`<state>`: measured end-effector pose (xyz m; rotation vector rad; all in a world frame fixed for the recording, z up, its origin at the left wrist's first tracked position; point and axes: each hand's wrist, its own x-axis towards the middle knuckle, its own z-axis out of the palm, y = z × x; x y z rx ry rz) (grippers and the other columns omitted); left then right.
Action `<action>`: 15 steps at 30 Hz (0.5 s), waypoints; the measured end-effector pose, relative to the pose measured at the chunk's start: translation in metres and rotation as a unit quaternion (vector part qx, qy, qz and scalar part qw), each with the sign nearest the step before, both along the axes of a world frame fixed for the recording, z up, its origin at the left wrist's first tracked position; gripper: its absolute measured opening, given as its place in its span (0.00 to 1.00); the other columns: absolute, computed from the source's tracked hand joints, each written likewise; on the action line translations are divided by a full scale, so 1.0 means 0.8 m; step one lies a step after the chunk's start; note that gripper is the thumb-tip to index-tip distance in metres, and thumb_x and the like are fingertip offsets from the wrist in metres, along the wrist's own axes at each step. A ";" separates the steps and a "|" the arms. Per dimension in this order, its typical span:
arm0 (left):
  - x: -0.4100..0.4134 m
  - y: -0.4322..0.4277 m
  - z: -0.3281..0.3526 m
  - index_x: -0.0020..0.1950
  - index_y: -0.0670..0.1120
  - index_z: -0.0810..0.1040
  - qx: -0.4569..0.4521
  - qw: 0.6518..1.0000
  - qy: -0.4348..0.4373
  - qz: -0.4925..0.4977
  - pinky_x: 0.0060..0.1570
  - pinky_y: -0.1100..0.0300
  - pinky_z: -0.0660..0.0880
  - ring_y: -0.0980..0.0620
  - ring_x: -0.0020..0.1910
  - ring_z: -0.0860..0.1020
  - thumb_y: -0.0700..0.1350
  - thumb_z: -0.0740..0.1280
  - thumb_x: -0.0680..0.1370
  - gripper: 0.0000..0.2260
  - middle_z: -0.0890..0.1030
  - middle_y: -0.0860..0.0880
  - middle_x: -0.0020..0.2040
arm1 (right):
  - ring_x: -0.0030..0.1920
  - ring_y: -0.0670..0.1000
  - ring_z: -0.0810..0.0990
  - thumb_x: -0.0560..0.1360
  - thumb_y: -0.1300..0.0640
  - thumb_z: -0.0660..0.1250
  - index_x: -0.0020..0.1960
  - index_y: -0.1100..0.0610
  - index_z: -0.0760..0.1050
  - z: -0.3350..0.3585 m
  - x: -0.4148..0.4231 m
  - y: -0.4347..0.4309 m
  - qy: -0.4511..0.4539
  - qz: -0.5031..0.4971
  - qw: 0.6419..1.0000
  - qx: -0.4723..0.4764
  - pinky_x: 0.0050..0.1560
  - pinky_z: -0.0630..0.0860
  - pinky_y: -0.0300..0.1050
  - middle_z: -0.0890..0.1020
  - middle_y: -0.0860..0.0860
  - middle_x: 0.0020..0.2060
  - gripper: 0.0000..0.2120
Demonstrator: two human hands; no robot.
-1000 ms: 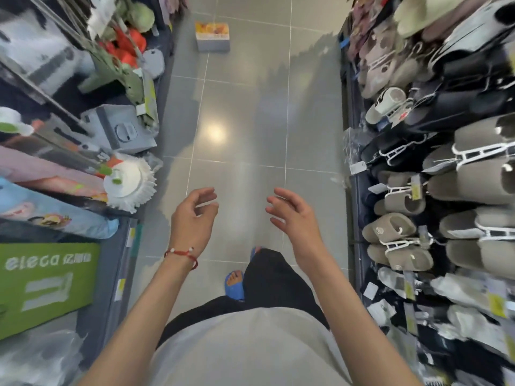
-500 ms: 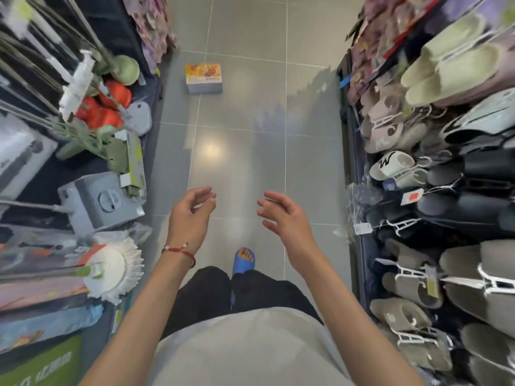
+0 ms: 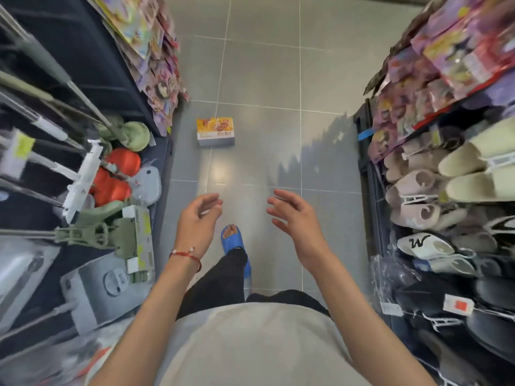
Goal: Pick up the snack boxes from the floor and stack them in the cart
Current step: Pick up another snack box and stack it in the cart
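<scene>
One snack box [image 3: 215, 132], orange and yellow on top with pale sides, lies on the grey tiled floor ahead, close to the left shelf. My left hand [image 3: 198, 224], a red string bracelet on its wrist, is held out in front of me with loosely curled fingers and holds nothing. My right hand [image 3: 296, 218] is held out beside it, fingers relaxed and spread, also holding nothing. Both hands hover well short of the box. No cart is in view.
The aisle is narrow. Mops and cleaning tools [image 3: 111, 174] stick out of the left shelf. Slippers [image 3: 434, 190] hang on the right rack, with colourful packets [image 3: 446, 59] above them. My foot in a blue sandal [image 3: 232, 240] is stepping forward on the floor tiles [image 3: 262, 79].
I have walked forward along the aisle, so the snack box now lies nearer and lower in view. My blue-sandalled foot has stepped ahead. Both hands keep the same relaxed pose in front of me.
</scene>
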<state>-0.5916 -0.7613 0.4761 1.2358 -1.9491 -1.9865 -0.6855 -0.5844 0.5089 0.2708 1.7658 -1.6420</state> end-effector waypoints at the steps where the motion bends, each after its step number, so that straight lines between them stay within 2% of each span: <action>1: -0.022 -0.020 0.000 0.57 0.49 0.79 0.000 1.000 -0.010 -0.002 0.52 0.62 0.73 0.49 0.56 0.81 0.35 0.66 0.80 0.11 0.83 0.50 0.53 | 0.54 0.49 0.85 0.82 0.58 0.67 0.59 0.48 0.80 0.000 -0.022 -0.017 -0.006 -0.003 1.000 0.006 0.61 0.79 0.47 0.86 0.51 0.57 0.08; 6: -0.129 -0.107 0.003 0.54 0.54 0.80 -0.001 0.999 -0.025 -0.023 0.58 0.53 0.74 0.48 0.56 0.81 0.37 0.67 0.80 0.11 0.84 0.52 0.53 | 0.56 0.48 0.86 0.83 0.58 0.67 0.62 0.49 0.79 0.000 -0.129 -0.099 -0.011 -0.019 1.000 0.007 0.63 0.80 0.48 0.86 0.49 0.57 0.09; 12: -0.249 -0.189 -0.004 0.55 0.52 0.79 0.006 0.999 -0.039 -0.031 0.54 0.58 0.73 0.47 0.58 0.81 0.37 0.66 0.80 0.10 0.84 0.50 0.54 | 0.55 0.48 0.85 0.83 0.58 0.67 0.65 0.52 0.79 -0.014 -0.248 -0.180 -0.029 -0.033 0.999 0.003 0.62 0.80 0.47 0.86 0.50 0.57 0.11; 15: -0.313 -0.230 -0.019 0.56 0.52 0.79 0.007 0.998 -0.053 -0.030 0.56 0.57 0.73 0.46 0.59 0.81 0.36 0.66 0.80 0.11 0.83 0.49 0.55 | 0.57 0.49 0.85 0.83 0.56 0.68 0.65 0.51 0.79 -0.034 -0.314 -0.221 -0.037 -0.018 0.999 0.015 0.55 0.81 0.39 0.86 0.51 0.58 0.12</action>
